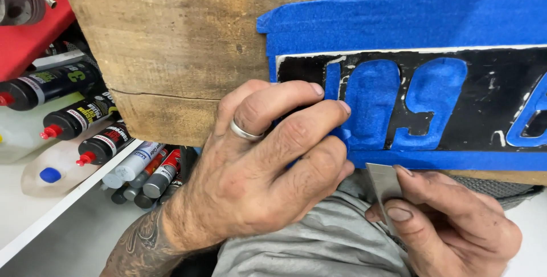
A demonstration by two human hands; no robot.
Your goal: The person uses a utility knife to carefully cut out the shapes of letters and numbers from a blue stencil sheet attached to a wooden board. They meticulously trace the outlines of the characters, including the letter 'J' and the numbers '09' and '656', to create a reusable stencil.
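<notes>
Left hand (273,168) perhaps hides plate's (484,100) corner.

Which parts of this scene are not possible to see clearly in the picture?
Head view:
- Left end of the black plate: covered by the left hand.
- Right side of the plate: cut off by the picture edge.
- Lower part of the metal blade: hidden inside the right hand.
- Spray cans: partly behind the wooden board.

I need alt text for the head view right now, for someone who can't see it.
The left hand, wearing a ring, presses its fingers on blue masking tape covering raised characters of a black plate on a wooden board. The right hand holds a thin metal blade at the tape's lower edge. Bottles and tubes lie on a shelf at left.
</notes>
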